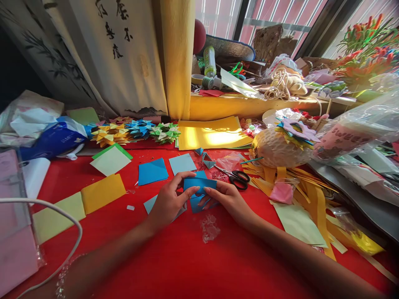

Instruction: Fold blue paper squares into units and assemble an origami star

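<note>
Both my hands meet over the red tabletop and pinch one folded blue paper piece. My left hand grips its left end between thumb and fingers. My right hand holds the right end, fingers curled under it. More blue paper scraps lie beneath my hands. Two blue paper squares lie just beyond my left hand, and black-handled scissors rest beside my right hand.
Folded paper stars line the back edge near yellow sheets. Yellow paper strips and plastic bags crowd the right. Yellow and pale green sheets and a white cable lie left. A cluttered windowsill stands behind.
</note>
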{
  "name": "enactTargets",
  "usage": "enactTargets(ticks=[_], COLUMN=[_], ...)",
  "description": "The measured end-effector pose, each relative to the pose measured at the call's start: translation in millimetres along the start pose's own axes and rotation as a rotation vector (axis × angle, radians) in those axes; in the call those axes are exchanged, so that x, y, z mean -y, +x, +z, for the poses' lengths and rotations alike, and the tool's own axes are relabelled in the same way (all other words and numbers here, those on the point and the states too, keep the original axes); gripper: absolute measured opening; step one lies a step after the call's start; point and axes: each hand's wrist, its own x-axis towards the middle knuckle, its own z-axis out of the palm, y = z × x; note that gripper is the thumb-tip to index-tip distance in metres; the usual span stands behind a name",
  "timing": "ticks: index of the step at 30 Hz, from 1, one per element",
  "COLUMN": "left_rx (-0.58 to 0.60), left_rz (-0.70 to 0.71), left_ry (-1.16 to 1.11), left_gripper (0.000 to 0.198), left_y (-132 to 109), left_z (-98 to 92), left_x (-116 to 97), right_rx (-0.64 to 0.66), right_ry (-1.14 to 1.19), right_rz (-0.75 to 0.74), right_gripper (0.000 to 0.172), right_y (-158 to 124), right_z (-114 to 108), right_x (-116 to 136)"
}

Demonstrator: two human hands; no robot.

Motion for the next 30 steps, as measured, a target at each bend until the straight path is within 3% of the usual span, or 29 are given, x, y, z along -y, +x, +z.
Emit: enactTargets(ticks=[30], left_rx=[-0.049], left_rz=[0.030], left_ry=[0.046], left_gripper=[0.029], left_y=[-0.2], left_z=[0.8], left_x=[-0.5], right_rx=[0.021], right_ry=[-0.003], right_rz=[0.034], right_gripper=[0.026], right_y=[0.0], right_z=[-3.4], right_x=[-5.1])
